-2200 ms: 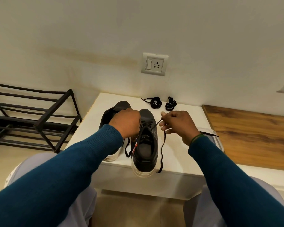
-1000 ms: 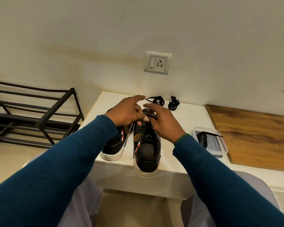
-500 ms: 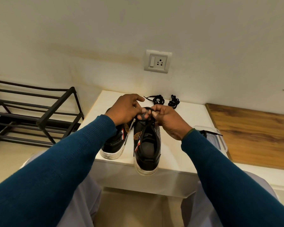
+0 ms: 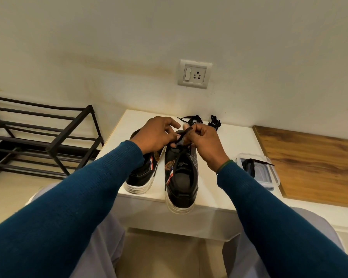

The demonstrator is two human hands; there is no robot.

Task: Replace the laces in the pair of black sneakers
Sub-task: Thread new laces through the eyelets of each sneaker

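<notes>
Left hand [image 4: 157,135] and right hand [image 4: 206,145] both pinch the black lace [image 4: 182,135] above the near sneaker [image 4: 181,177]. Second sneaker [image 4: 143,173] just beside it on the white table [image 4: 229,141]. Two bundled laces [image 4: 191,119] near the wall, clear container [image 4: 257,173] holding a lace at right.

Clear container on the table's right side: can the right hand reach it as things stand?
Probably yes. The clear container sits beside the right forearm on the white table, nothing between. But the right hand is pinching the lace over the sneaker and would have to let go first.
</notes>
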